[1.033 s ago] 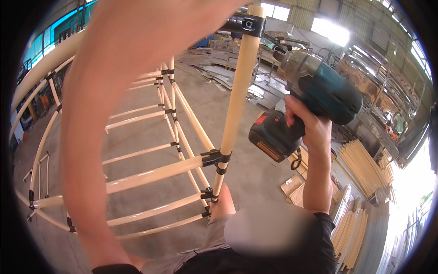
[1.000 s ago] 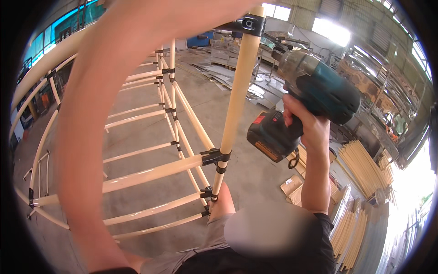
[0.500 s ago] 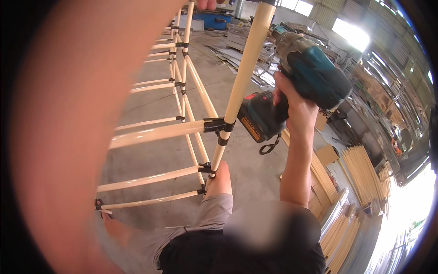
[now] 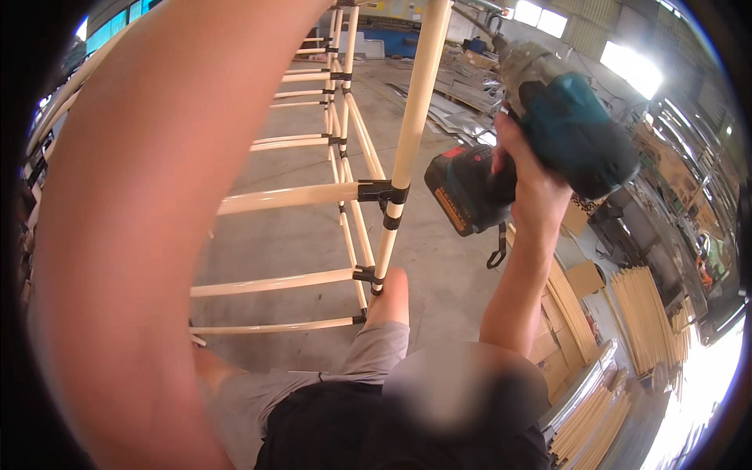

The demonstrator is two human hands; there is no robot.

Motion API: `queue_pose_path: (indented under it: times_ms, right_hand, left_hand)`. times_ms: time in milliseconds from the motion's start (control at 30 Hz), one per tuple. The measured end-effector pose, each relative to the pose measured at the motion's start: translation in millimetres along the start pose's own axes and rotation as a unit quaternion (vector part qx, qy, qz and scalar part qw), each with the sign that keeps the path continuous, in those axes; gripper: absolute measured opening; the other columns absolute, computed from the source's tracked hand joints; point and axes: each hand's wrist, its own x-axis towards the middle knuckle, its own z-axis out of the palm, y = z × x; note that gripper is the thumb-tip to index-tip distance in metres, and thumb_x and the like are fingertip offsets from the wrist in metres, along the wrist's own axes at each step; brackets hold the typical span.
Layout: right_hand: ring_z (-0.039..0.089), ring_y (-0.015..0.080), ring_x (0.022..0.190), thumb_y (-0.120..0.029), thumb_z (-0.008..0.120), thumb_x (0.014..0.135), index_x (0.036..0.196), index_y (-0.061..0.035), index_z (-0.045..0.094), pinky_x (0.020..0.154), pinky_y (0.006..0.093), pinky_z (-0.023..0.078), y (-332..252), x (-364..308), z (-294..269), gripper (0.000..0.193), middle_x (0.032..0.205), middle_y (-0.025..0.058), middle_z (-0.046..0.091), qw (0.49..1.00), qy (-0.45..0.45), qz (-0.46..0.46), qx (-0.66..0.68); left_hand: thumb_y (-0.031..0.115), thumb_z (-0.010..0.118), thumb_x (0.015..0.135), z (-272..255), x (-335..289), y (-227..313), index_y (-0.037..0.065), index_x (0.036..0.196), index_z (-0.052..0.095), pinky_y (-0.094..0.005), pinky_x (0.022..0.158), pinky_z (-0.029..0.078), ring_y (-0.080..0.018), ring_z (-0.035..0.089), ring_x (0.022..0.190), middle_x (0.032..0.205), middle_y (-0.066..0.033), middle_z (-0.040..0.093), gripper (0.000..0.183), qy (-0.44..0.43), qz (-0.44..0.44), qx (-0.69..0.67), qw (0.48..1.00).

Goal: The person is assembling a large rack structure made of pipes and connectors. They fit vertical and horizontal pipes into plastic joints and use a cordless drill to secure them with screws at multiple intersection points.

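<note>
My right hand [image 4: 534, 174] is wrapped round the handle of a teal and black cordless power driver [image 4: 576, 129]. Its grey nose points up and away, and a black battery pack [image 4: 470, 188] sits at its base with a small strap loop. Just left of the driver, and apart from it, stands a cream tube post [image 4: 417, 102] of a tall pipe frame. Black joints [image 4: 382, 191] clamp cream crossbars [image 4: 290, 197] to this post. My left forearm [image 4: 149, 227] rises large and blurred across the left side and passes out at the top edge, so the left hand is hidden.
The pipe frame runs away into the distance with several more tubes [image 4: 364, 133]. Bundles of cream tubes [image 4: 642, 317] and cardboard [image 4: 583, 278] lie on the right. Stacked sheet material [image 4: 462, 90] covers floor further back. My knee [image 4: 392, 294] is close beside the post's lower part.
The view has shifted, with the frame's far part now further right. My right hand and the driver appear further right, away from the post. Left fingertips, earlier at the top edge, no longer show.
</note>
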Motion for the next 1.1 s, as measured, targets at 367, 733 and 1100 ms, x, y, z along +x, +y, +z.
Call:
queue_pose_path:
  times_ms: [367, 733, 1100]
  right_hand:
    - [0.049, 0.0075, 0.050, -0.014, 0.077, 0.083, 0.083, -0.0014, 0.068, 0.046, 0.0241, 0.036, -19, 39, 14, 0.015, 0.062, -0.0010, 0.057, 0.996, -0.051, -0.063, -0.035]
    - [0.049, 0.0069, 0.049, -0.022, 0.080, 0.082, 0.078, -0.0043, 0.069, 0.048, 0.0236, 0.038, -43, 66, -13, 0.021, 0.059, -0.0022, 0.057, 0.954, -0.114, -0.128, -0.248]
    - [0.050, 0.0054, 0.051, -0.033, 0.081, 0.081, 0.073, -0.0070, 0.070, 0.053, 0.0235, 0.040, -77, 70, -22, 0.030, 0.059, -0.0034, 0.058, 0.870, -0.109, -0.227, -0.424]
  left_hand:
    - [0.061, 0.056, 0.083, 6, 6, 2, 0.006, 0.096, 0.076, -0.0405, 0.085, 0.050, -0.0306, 0.063, 0.099, 0.105, -0.0188, 0.069, 0.060, 0.054, -0.006, -0.056, 0.997]
    - [0.052, 0.054, 0.089, 1, -18, 8, 0.007, 0.097, 0.072, -0.0408, 0.079, 0.049, -0.0250, 0.061, 0.089, 0.094, -0.0131, 0.067, 0.049, 0.018, 0.017, -0.098, 0.995]
    - [0.036, 0.052, 0.095, -9, -6, -3, 0.006, 0.098, 0.070, -0.0375, 0.072, 0.047, -0.0212, 0.059, 0.080, 0.088, -0.0106, 0.065, 0.035, 0.053, 0.132, -0.149, 0.978]
